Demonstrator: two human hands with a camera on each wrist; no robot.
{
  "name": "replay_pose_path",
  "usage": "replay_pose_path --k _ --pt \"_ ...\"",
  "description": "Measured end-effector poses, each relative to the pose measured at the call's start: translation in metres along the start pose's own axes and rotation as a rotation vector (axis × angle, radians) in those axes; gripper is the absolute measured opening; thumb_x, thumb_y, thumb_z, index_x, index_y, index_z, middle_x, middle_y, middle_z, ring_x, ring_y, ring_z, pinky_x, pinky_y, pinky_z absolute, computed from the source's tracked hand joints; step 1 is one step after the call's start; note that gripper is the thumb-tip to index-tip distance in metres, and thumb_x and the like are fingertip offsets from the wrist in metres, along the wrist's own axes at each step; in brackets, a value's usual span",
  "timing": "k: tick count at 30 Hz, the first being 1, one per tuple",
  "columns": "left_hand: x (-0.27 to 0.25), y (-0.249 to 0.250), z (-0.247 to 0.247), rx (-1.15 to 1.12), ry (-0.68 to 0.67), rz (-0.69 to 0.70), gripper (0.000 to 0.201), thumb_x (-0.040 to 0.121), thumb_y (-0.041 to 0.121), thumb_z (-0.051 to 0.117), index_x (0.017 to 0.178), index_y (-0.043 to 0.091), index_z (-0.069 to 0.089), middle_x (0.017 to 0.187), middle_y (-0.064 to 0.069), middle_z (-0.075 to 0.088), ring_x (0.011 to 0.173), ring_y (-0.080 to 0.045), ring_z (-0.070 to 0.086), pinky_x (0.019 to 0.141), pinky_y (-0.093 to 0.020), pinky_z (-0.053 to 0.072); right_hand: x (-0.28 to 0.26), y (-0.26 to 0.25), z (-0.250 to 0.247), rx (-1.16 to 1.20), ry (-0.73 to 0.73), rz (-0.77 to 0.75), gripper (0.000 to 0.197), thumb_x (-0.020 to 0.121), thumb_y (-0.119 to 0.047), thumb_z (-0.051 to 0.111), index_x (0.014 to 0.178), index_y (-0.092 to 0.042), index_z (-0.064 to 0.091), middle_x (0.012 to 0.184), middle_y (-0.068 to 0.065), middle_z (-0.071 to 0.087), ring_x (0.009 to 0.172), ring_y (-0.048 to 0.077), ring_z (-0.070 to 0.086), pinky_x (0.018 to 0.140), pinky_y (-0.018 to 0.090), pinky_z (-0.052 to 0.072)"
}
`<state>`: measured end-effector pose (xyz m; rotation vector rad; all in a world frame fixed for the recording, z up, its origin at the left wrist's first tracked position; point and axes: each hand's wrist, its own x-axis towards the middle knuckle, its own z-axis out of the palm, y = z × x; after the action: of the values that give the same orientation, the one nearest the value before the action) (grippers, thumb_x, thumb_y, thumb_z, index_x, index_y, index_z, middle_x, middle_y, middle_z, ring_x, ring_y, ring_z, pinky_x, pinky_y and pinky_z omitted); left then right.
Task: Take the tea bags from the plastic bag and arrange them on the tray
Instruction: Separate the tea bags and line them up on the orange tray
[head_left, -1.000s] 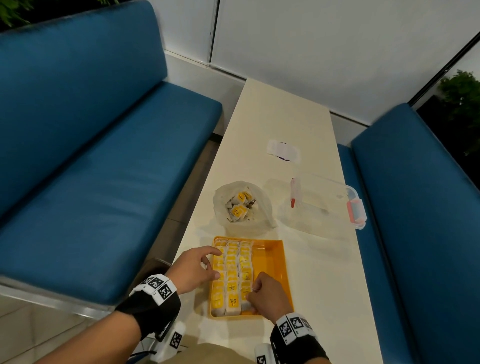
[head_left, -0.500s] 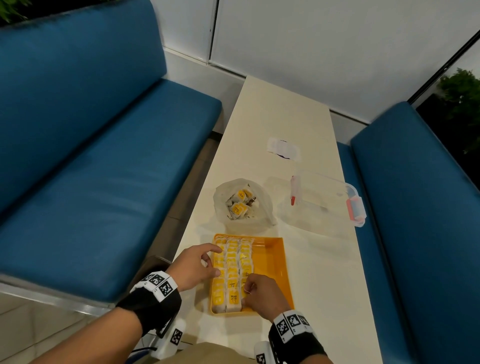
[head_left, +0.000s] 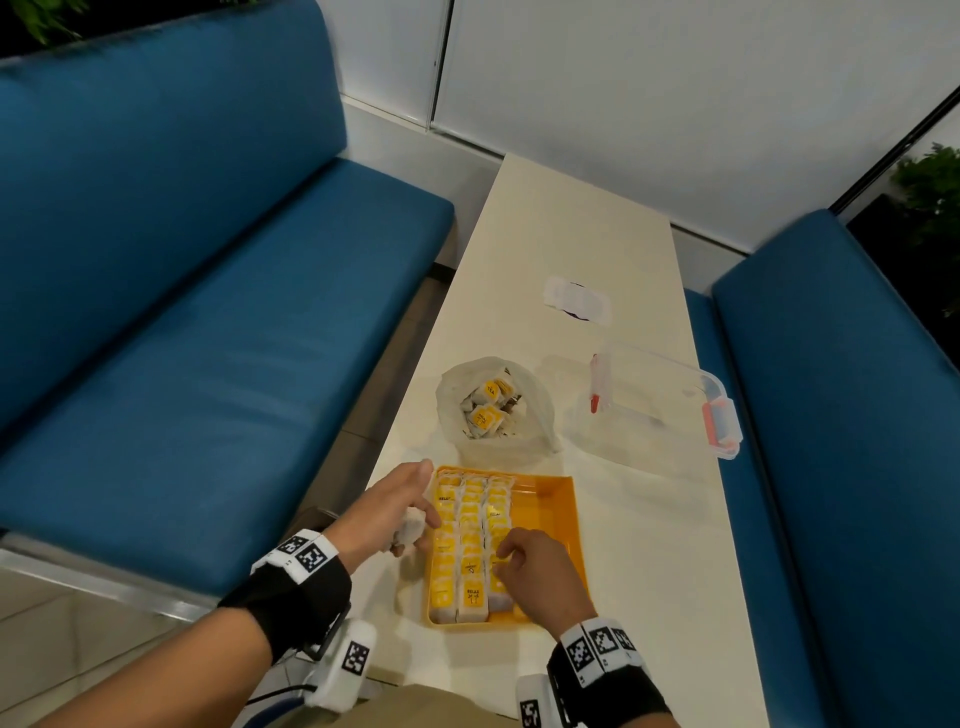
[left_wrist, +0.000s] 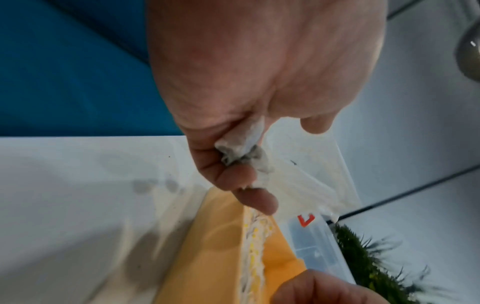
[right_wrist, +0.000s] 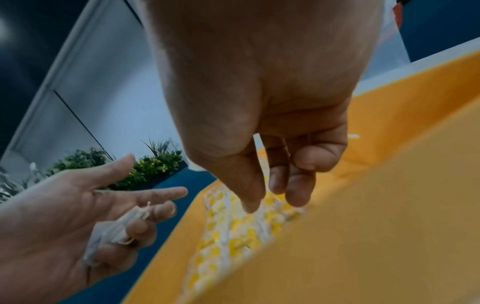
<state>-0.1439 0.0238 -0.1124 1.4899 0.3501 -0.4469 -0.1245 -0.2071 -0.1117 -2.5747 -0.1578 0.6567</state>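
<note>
Left hand (head_left: 387, 512) now off yellow-tagged tea bags (head_left: 470, 540)

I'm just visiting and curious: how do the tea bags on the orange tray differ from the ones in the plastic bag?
The tea bags on the tray stand packed in three neat rows; the tea bags in the plastic bag lie jumbled in a loose heap. The tray's set is far larger. Both show yellow labels on white paper.

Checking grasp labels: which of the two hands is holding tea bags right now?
The left hand: its curled fingers hold white tea bags, while the right hand holds none.
</note>
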Motion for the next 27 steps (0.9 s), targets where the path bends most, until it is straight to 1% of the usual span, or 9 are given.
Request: replay_pose_path --k 3,8,11,14,16,20,21,24,27 --pt "-0.006 0.009 0.000 -0.155 -0.087 -0.034 0.055 0.095 0.073 0.027 0.132 0.039 0.048 0.100 -0.015 0.074 0.076 -0.028 0.068 0.053 -0.028 0.045 0.000 -0.021 -0.013 0.104 0.058 -0.078 0.008 0.088 -0.021 0.069 0.089 -0.029 0.067 0.082 -0.012 0.062 0.073 0.000 0.060 0.067 0.015 0.047" --pt "-0.006 0.012 0.007 -0.223 -0.163 -0.040 0.065 0.092 0.075 0.024 0.139 0.036 0.047 0.103 -0.018 0.073 0.077 -0.033 0.068 0.054 -0.030 0.045 -0.003 -0.057 -0.024 0.341 0.017 -0.214 0.008 0.088 -0.022 0.071 0.090 -0.030 0.073 0.086 -0.009 0.067 0.073 -0.002 0.057 0.069 0.014 0.044" --pt "-0.006 0.011 0.011 -0.201 -0.181 -0.046 0.067 0.091 0.076 0.026 0.141 0.036 0.046 0.110 -0.019 0.071 0.075 -0.030 0.069 0.056 -0.031 0.044 -0.003 -0.067 -0.025 0.346 -0.027 -0.253 0.017 0.089 -0.020 0.069 0.089 -0.037 0.069 0.087 -0.010 0.066 0.073 -0.002 0.057 0.072 0.017 0.045" --pt "-0.006 0.013 0.014 -0.186 -0.205 -0.036 0.063 0.093 0.074 0.026 0.140 0.036 0.045 0.112 -0.012 0.073 0.071 -0.026 0.069 0.056 -0.031 0.045 -0.001 -0.071 -0.025 0.295 -0.057 -0.247 0.011 0.087 -0.022 0.069 0.089 -0.033 0.070 0.088 -0.010 0.068 0.068 -0.006 0.055 0.071 0.017 0.043" --pt "-0.007 0.016 0.015 -0.165 -0.215 -0.024 0.066 0.092 0.075 0.025 0.141 0.035 0.044 0.111 -0.013 0.072 0.071 -0.026 0.069 0.056 -0.030 0.046 0.001 -0.072 -0.024 0.287 -0.070 -0.239 0.012 0.085 -0.020 0.070 0.086 -0.031 0.070 0.087 -0.009 0.070 0.065 -0.007 0.055 0.068 0.017 0.043" --pt "-0.005 0.018 0.017 -0.148 -0.231 -0.001 0.069 0.091 0.074 0.029 0.142 0.031 0.045 0.110 -0.016 0.066 0.077 -0.030 0.070 0.055 -0.030 0.047 0.005 -0.072 -0.020 0.334 -0.077 -0.185 0.020 0.082 -0.010 0.069 0.079 -0.030 0.068 0.075 -0.003 0.071 0.066 0.008 0.066 0.075 0.036 0.058" --pt "-0.004 0.017 0.017 -0.150 -0.232 0.002 0.069 0.091 0.074 0.031 0.141 0.030 0.048 0.110 -0.017 0.067 0.078 -0.030 0.070 0.056 -0.031 0.047 0.005 -0.072 -0.020 0.350 -0.076 -0.173 0.020 0.081 -0.007 0.069 0.079 -0.027 0.068 0.073 -0.002 0.071 0.064 0.011 0.067 0.075 0.038 0.059" --pt "-0.001 0.015 0.016 -0.140 -0.251 0.025 0.065 0.095 0.075 0.035 0.134 0.027 0.057 0.112 -0.020 0.070 0.081 -0.032 0.070 0.056 -0.032 0.046 0.005 -0.074 -0.021 0.384 -0.060 -0.152 0.019 0.083 -0.003 0.068 0.080 -0.021 0.068 0.072 0.000 0.070 0.059 0.010 0.066 0.065 0.029 0.056" --pt "0.000 0.015 0.014 -0.126 -0.257 0.014 0.054 0.102 0.063 0.039 0.128 0.023 0.062 0.109 -0.014 0.073 0.083 -0.031 0.071 0.056 -0.029 0.047 0.004 -0.073 -0.024 0.431 -0.021 -0.143 0.012 0.085 -0.004 0.070 0.082 -0.016 0.068 0.077 -0.006 0.067 0.059 0.010 0.064 0.057 0.018 0.048"
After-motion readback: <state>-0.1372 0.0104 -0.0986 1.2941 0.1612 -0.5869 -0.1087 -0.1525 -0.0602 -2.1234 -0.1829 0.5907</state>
